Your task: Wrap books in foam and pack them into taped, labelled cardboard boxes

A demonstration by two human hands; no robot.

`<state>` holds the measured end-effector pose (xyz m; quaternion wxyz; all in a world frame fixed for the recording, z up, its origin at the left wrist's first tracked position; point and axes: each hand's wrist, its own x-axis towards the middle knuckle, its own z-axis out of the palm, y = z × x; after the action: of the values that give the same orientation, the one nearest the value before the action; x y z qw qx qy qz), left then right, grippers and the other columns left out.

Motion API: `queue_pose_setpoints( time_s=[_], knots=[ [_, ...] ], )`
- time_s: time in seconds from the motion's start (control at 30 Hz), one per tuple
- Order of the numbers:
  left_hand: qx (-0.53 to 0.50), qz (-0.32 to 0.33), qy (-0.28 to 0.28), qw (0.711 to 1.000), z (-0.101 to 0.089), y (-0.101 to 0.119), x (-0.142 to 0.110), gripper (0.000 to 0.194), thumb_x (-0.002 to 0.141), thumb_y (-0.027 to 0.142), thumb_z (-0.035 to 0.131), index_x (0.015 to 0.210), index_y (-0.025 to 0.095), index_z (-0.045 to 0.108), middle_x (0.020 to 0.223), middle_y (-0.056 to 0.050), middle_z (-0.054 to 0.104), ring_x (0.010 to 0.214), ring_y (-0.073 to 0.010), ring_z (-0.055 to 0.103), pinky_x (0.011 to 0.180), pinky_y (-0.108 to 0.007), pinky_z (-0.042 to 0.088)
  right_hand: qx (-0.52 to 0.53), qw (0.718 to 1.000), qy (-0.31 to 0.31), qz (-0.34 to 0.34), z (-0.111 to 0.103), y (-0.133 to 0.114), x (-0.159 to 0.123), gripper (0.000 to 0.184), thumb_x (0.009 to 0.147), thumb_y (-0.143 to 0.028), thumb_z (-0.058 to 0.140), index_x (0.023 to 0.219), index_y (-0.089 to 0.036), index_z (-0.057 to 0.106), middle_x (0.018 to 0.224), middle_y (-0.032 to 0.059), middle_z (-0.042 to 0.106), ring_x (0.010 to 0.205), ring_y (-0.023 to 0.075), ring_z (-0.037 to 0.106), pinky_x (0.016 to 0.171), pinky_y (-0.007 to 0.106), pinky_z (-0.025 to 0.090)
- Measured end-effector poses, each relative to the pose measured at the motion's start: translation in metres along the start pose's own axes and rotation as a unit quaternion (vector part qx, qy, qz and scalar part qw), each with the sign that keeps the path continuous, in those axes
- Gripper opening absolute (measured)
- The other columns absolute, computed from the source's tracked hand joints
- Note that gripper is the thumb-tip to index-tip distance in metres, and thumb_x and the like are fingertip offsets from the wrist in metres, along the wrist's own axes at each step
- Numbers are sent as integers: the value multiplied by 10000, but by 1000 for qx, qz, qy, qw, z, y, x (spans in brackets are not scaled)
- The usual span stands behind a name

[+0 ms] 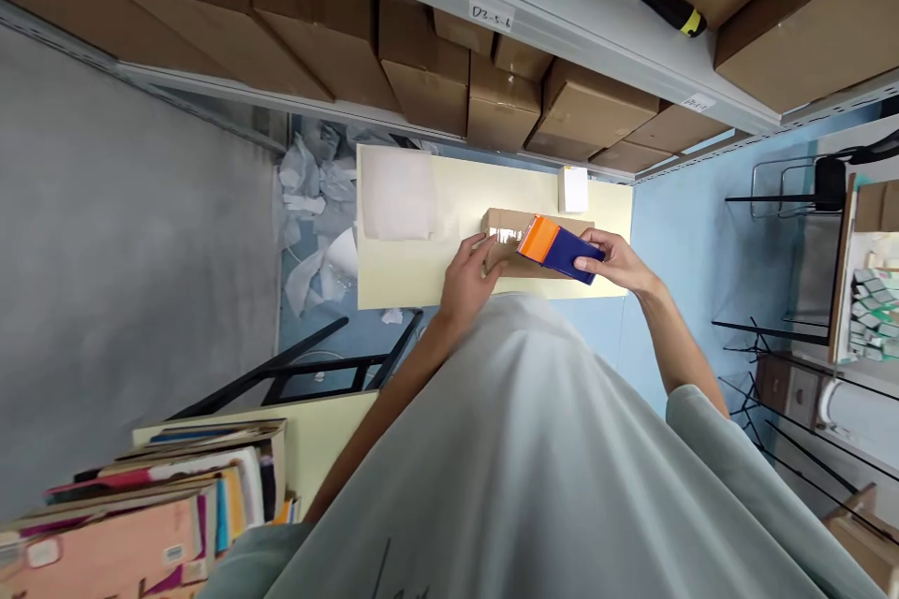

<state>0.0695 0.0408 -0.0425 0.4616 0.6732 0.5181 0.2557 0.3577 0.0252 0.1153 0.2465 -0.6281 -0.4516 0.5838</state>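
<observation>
A long brown cardboard box [495, 222] with shiny clear tape near its left end lies on the pale yellow table [456, 285]. My left hand [469, 276] grips the left end of this box, its thumb along the near side and its fingers at the end. In my right hand [612, 262] is a flat orange and dark-blue box [563, 248], held by its blue end, thumb on top. It is tilted above the cardboard box and hides part of it.
A white foam sheet stack [398, 194] and a small white box [573, 189] sit on the table. Shelves of cardboard boxes [502, 103] overhang the far side, with a yellow-black cutter [667, 5] above. Magazines [154, 505] fill the lower left; crumpled wrapping [319, 178] lies left.
</observation>
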Motion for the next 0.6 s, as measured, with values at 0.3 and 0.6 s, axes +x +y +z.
queue_pose_setpoints(
  time_s=[0.3, 0.6],
  knots=[
    [-120, -24, 38, 992, -39, 53, -13, 465, 1128, 521, 604, 1471, 243, 751, 1615, -141, 674, 1544, -341, 611, 1296, -536, 534, -9, 998, -61, -8, 12, -8, 4, 655, 764, -786, 966, 927, -233, 655, 767, -35, 625, 667, 144, 561, 604, 274, 494],
    [-319, -83, -109, 938, -80, 108, -22, 678, 976, 792, 740, 1277, 194, 847, 1418, -125, 809, 1274, -334, 777, 1138, -438, 620, -152, 985, -29, -72, 11, -36, -21, 593, 858, -774, 903, 920, -234, 665, 836, -10, 649, 759, 170, 564, 708, 285, 486]
  ],
)
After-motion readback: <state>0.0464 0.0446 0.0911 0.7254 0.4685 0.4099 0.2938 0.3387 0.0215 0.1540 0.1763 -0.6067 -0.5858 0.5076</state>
